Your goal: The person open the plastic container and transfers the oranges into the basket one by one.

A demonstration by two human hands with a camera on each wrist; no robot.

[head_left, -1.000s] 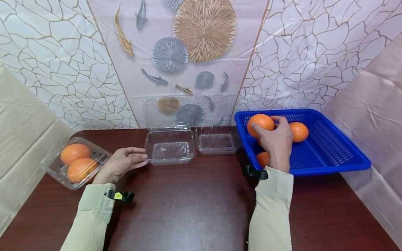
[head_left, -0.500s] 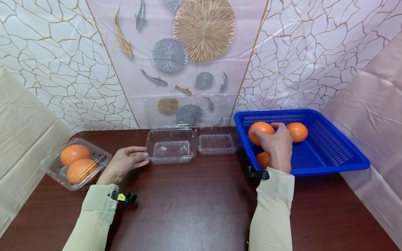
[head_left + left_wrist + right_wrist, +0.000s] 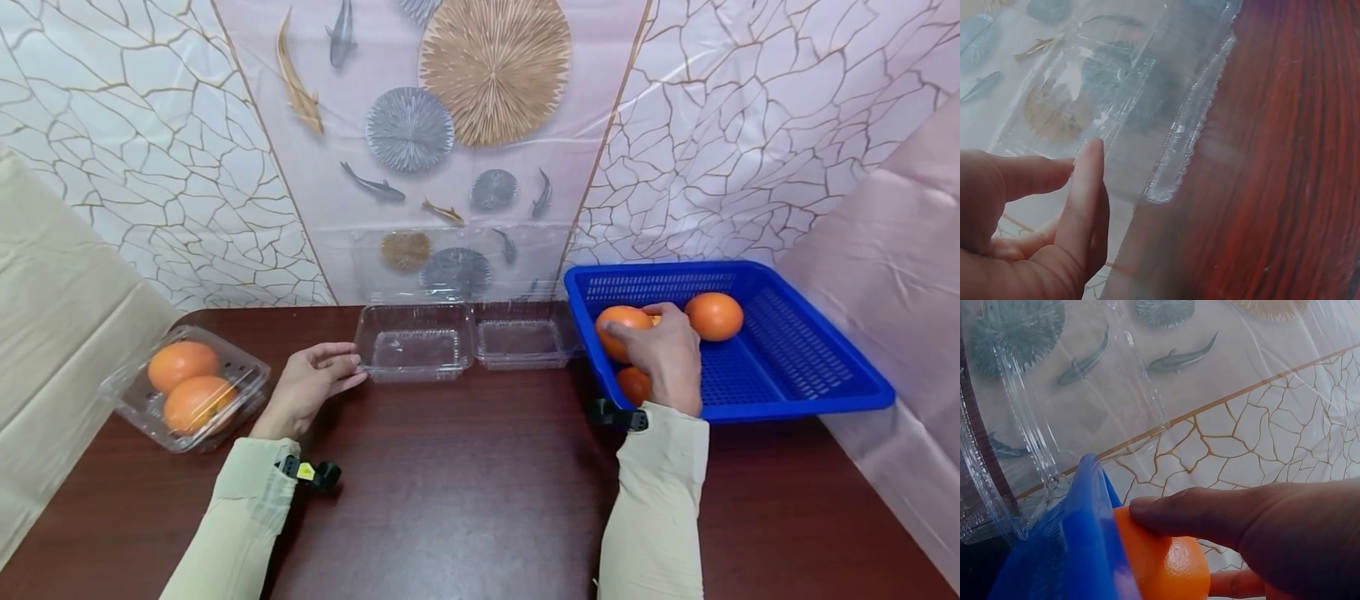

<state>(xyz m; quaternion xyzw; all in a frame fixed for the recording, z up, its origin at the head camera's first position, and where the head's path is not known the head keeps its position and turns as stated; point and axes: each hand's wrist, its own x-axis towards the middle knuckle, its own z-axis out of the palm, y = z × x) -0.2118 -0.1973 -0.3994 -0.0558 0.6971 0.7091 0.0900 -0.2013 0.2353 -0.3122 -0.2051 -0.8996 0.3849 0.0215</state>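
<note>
My left hand (image 3: 311,387) holds the near left edge of a clear plastic clamshell box (image 3: 414,367) between thumb and fingertips. The box's lid stands up against the wall behind it, and nothing lies inside. In the left wrist view the thumb and index finger (image 3: 1082,194) meet at the clear plastic. Over the left side of a blue plastic basket (image 3: 780,367), my right hand (image 3: 667,362) grips an orange (image 3: 622,315). The right wrist view has the thumb (image 3: 1175,512) on top of this orange, close beside the basket's rim (image 3: 1088,506).
Another orange (image 3: 714,317) lies farther right in the basket, and one (image 3: 633,383) shows below the hand. At left, a clear box (image 3: 247,375) holds two oranges under its lid. A second lidded-type clear box (image 3: 521,346) stands between the middle box and the basket.
The right hand has lowered the orange deeper into the basket and slightly towards me. The left hand and the clamshell box have shifted a little right and away from me.
</note>
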